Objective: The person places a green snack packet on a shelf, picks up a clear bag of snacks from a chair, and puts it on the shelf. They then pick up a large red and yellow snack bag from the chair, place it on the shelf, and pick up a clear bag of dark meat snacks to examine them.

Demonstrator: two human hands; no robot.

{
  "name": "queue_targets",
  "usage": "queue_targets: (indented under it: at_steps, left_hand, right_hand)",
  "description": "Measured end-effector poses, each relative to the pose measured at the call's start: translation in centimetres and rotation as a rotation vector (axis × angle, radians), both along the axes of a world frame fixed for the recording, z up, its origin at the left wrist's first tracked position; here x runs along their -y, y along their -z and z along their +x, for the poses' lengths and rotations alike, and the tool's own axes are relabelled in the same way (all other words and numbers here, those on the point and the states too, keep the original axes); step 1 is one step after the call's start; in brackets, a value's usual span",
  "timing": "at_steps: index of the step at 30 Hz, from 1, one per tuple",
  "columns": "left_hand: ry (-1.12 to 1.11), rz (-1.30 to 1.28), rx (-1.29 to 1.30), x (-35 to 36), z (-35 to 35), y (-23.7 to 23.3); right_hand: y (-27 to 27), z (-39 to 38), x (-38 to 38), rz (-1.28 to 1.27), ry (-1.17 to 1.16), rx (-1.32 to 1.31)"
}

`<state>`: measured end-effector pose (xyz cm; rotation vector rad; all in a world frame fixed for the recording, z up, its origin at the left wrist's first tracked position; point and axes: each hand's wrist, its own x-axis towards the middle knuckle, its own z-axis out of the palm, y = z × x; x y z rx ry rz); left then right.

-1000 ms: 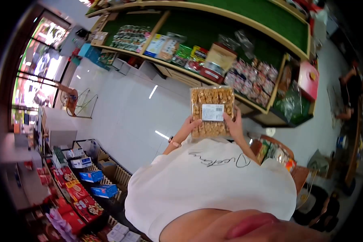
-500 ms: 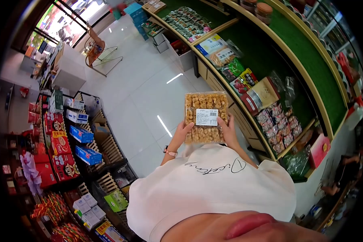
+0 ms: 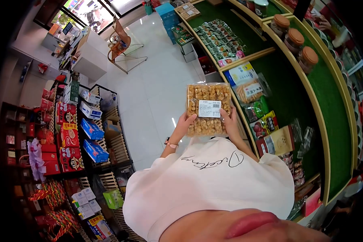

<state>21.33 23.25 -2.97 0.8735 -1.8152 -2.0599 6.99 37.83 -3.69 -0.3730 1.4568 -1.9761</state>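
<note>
A clear packet of golden-brown snack pieces (image 3: 209, 124) with a white printed label (image 3: 209, 108) is held upright in front of my chest. My left hand (image 3: 183, 126) grips its lower left edge, with the thumb on the front of the packet; a watch and a pink band are on that wrist. On the lower right edge, my right hand (image 3: 231, 124) holds the packet, its thumb near the label's corner. The fingers behind the packet are hidden.
To the right stands a green-lined display shelf (image 3: 281, 66) with snack packets and cork-lidded jars (image 3: 294, 38). Racks of boxes (image 3: 91, 129) are at the left. A chair (image 3: 120, 44) and a white counter (image 3: 90, 56) stand farther off on the tiled floor.
The view has shifted, so the shelf and racks appear lower and farther right. Both hands still hold the packet, which sits slightly higher in view.
</note>
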Motion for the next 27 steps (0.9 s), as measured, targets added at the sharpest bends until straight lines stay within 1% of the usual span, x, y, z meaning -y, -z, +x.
queue_targets:
  at_steps: [2,5,6,9,11,12,14,15,17,18,19,20,22,23,25,26,27]
  left_hand:
    - [-0.030,0.004,-0.002,2.0,-2.0,0.8]
    - [-0.106,0.019,0.037,3.4,-3.2,0.1]
    - [-0.135,0.023,0.053,3.7,-3.6,-0.2]
    - [-0.194,0.089,0.053,5.1,-4.4,2.1]
    - [-0.237,0.083,0.137,6.6,-4.8,3.4]
    - [-0.253,0.080,0.179,7.6,-5.4,3.8]
    - [-0.281,0.123,0.106,9.7,-6.6,3.3]
    - [-0.295,0.144,0.068,11.0,-7.3,3.2]
    - [-0.273,0.173,0.053,14.7,-8.0,5.1]
    - [-0.262,0.186,0.050,16.8,-8.2,5.3]
    - [-0.215,0.181,0.092,19.0,-8.3,5.3]
    - [-0.240,0.196,0.064,20.9,-8.8,5.4]
    - [-0.283,0.222,0.005,25.2,-10.4,4.7]
    - [-0.309,0.176,-0.013,27.3,-11.2,4.3]
    - [-0.362,0.105,-0.034,30.8,-13.2,1.6]
    - [-0.353,0.132,-0.049,32.3,-13.5,1.7]
    - [-0.344,0.154,-0.071,34.6,-14.1,2.0]
  right_hand:
    - [-0.3,-1.9,2.1,0.008,-0.037,0.036]
    - [-0.1,-4.1,4.9,0.051,-0.058,-0.003]
    - [-0.2,-4.7,5.6,0.094,-0.089,0.019]
    - [-0.5,-6.3,7.6,0.216,-0.176,0.081]
    - [-0.1,-7.4,9.4,0.282,-0.214,0.131]
    - [0.7,-8.0,10.6,0.244,-0.209,0.118]
    - [3.2,-8.9,13.2,0.175,-0.195,0.096]
    - [3.7,-9.4,14.7,0.227,-0.196,0.097]
    - [4.5,-10.7,18.1,0.245,-0.212,0.125]
    - [4.4,-11.1,20.1,0.253,-0.220,0.144]
    - [3.9,-11.5,22.2,0.200,-0.209,0.165]
    - [3.8,-12.0,24.6,0.163,-0.202,0.147]
    - [4.0,-13.5,29.5,0.085,-0.180,0.108]
    - [4.6,-14.6,31.7,0.144,-0.231,0.098]
    - [3.4,-16.5,36.4,0.103,-0.276,0.094]
    - [2.7,-17.2,38.1,0.088,-0.299,0.092]
    - [1.8,-17.8,40.2,0.094,-0.288,0.032]
